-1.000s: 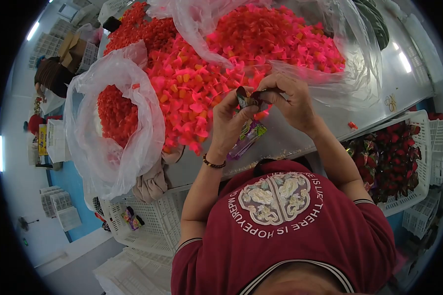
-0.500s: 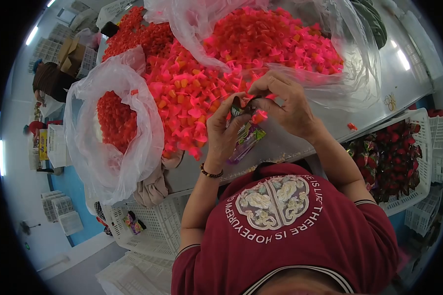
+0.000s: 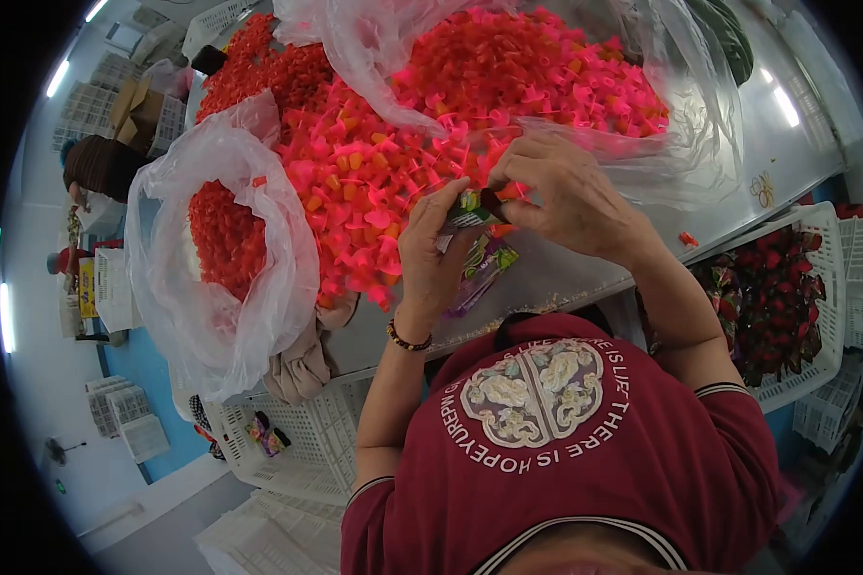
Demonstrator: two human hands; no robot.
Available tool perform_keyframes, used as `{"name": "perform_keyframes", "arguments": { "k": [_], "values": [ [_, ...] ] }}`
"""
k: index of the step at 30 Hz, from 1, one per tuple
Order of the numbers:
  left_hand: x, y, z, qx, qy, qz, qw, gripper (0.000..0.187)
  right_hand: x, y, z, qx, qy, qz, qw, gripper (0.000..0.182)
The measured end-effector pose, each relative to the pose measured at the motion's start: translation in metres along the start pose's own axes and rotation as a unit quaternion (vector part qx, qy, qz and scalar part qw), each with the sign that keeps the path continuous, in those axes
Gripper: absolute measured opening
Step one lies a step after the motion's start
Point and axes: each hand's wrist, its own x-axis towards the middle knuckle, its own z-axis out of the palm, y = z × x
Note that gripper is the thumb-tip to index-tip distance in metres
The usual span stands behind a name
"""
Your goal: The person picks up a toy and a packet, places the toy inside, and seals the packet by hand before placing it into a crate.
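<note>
Since the earlier picture both hands have slid a little to the left, and they stay pressed close together over the pile of red and pink pieces. The left hand is curled shut around a shiny green and purple wrapper, which hangs down below its fingers. The right hand pinches the wrapper's dark top end, just beside the left thumb.

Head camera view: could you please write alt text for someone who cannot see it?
Both hands, left and right, pinch a small shiny wrapper above a heap of red and pink plastic pieces. Clear bags hold more.
</note>
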Motion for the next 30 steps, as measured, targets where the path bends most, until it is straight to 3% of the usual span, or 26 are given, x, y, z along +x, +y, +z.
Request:
{"name": "perform_keyframes", "arguments": {
  "k": [5, 7, 9, 10, 12, 14, 16, 18, 22, 25, 27, 30],
  "values": [
    [-0.005, -0.003, 0.003, -0.042, -0.014, -0.024, 0.999, 0.049, 0.001, 0.007, 0.005, -0.028, 0.018, -0.009, 0.999, 0.011],
    [-0.008, -0.003, 0.003, -0.114, -0.046, -0.085, 0.989, 0.042, 0.002, 0.011, 0.007, -0.026, 0.032, 0.011, 0.999, 0.01],
    [-0.009, 0.003, 0.004, -0.184, -0.048, -0.122, 0.974, 0.033, 0.003, 0.015, 0.008, 0.076, 0.022, 0.097, 0.992, 0.015],
    [-0.009, 0.005, 0.004, -0.255, -0.051, -0.156, 0.953, 0.026, 0.003, 0.013, 0.008, 0.077, 0.021, 0.096, 0.992, 0.015],
    [-0.007, 0.004, 0.002, -0.258, -0.059, -0.147, 0.953, 0.024, 0.002, 0.006, 0.007, 0.187, 0.095, 0.052, 0.976, 0.02],
    [-0.006, 0.003, 0.003, -0.261, -0.064, -0.138, 0.953, 0.023, 0.001, 0.003, 0.019, 0.121, 0.126, 0.033, 0.984, 0.021],
    [-0.007, 0.005, 0.008, -0.307, -0.046, -0.188, 0.932, 0.031, 0.001, 0.0, 0.022, 0.062, 0.154, 0.001, 0.986, 0.023],
    [-0.006, 0.014, 0.009, -0.328, -0.038, -0.228, 0.916, 0.03, 0.003, 0.008, 0.017, 0.104, 0.026, 0.029, 0.994, 0.023],
    [-0.009, 0.004, 0.006, -0.288, -0.057, -0.172, 0.941, 0.029, 0.002, 0.018, 0.03, 0.18, 0.04, 0.064, 0.981, 0.017],
    [-0.009, 0.006, 0.002, -0.278, -0.017, -0.187, 0.942, 0.031, 0.007, 0.003, 0.032, 0.198, 0.056, 0.037, 0.978, 0.014],
    [-0.009, -0.001, 0.002, -0.233, -0.087, -0.162, 0.955, 0.032, 0.004, 0.024, 0.036, 0.199, -0.01, 0.074, 0.977, 0.013],
    [-0.01, -0.004, 0.001, -0.214, -0.103, -0.163, 0.958, 0.034, 0.005, 0.029, 0.033, 0.24, -0.009, 0.037, 0.97, 0.012]
  ]
}}
